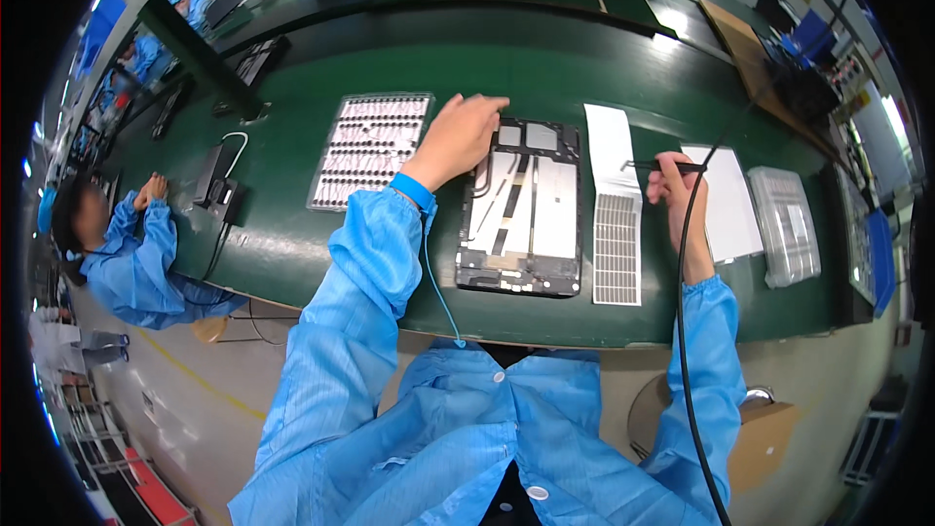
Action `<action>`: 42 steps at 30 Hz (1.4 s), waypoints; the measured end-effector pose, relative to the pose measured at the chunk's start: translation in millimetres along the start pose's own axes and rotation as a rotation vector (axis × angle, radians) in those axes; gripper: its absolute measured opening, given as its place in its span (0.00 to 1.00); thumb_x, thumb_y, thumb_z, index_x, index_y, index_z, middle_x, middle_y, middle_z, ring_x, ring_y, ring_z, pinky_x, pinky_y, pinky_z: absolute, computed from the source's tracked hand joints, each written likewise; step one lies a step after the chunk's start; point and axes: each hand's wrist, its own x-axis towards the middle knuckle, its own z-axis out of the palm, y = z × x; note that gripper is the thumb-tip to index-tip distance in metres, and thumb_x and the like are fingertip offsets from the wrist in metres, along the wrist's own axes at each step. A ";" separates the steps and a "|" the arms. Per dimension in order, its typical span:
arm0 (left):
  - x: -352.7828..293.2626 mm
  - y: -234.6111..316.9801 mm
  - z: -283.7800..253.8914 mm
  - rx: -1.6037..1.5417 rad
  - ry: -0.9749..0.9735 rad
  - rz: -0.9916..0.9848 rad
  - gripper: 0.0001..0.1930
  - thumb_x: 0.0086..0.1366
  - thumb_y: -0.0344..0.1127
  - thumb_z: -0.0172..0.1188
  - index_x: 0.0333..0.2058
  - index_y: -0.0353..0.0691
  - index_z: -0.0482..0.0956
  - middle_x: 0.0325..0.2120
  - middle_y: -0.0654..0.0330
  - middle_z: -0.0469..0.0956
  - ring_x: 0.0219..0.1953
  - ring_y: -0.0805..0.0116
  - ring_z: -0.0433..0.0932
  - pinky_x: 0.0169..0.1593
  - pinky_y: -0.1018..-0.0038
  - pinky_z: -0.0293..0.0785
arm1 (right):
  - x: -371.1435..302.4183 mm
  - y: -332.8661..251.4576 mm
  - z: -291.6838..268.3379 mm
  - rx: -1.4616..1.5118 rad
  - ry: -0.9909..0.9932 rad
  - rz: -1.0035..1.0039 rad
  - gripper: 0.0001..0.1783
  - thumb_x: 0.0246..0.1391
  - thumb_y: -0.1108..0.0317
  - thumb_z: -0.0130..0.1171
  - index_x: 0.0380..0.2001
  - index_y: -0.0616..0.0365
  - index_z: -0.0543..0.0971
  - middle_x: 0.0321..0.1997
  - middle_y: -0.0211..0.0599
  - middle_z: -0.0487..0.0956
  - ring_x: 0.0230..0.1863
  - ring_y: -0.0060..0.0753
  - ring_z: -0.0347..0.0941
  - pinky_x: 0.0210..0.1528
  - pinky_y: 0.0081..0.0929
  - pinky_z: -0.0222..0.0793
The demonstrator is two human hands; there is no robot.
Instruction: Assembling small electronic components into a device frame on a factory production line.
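Observation:
An opened tablet (526, 209) lies on the green table in front of me, its silver inner plate and black frame showing. My left hand (456, 144) is over its upper left edge, with fingers stretched out to the right; whether it touches the frame I cannot tell. To the right of the tablet, my right hand (679, 200) grips slim black tweezers (643, 166) with a bent tip. That tip is above a white sheet of small grey labels (617, 248). A blue wrist strap (415, 192) with a coiled cord circles my left wrist.
Left of the tablet stands a tray (372, 151) of small wired parts. On the right lie a white sheet (730, 214) and a clear plastic case (785, 226). A black cable (685, 331) passes before my right arm. A co-worker (136, 244) sits at far left.

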 end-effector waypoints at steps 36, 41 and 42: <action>-51.0 15.8 -18.6 0.029 0.107 0.269 0.10 0.63 0.34 0.62 0.42 0.43 0.84 0.47 0.60 0.80 0.50 0.57 0.77 0.55 0.63 0.72 | 39.7 1.8 146.5 -0.099 -0.176 -0.169 0.11 0.63 0.64 0.62 0.39 0.62 0.79 0.30 0.37 0.83 0.26 0.20 0.79 0.26 0.16 0.72; -50.5 14.7 -20.8 -0.092 0.148 0.206 0.09 0.64 0.30 0.61 0.43 0.40 0.82 0.47 0.58 0.79 0.50 0.53 0.78 0.53 0.63 0.74 | 42.8 -10.6 99.3 0.003 -0.132 -0.181 0.13 0.64 0.62 0.61 0.42 0.63 0.78 0.30 0.39 0.83 0.24 0.21 0.78 0.26 0.17 0.72; -51.2 14.2 -20.1 -0.219 0.173 0.126 0.09 0.64 0.29 0.61 0.44 0.39 0.80 0.47 0.57 0.79 0.50 0.52 0.78 0.52 0.63 0.75 | 40.4 -7.6 93.2 -0.010 -0.101 -0.149 0.13 0.64 0.62 0.62 0.41 0.63 0.79 0.30 0.39 0.84 0.24 0.21 0.77 0.25 0.17 0.72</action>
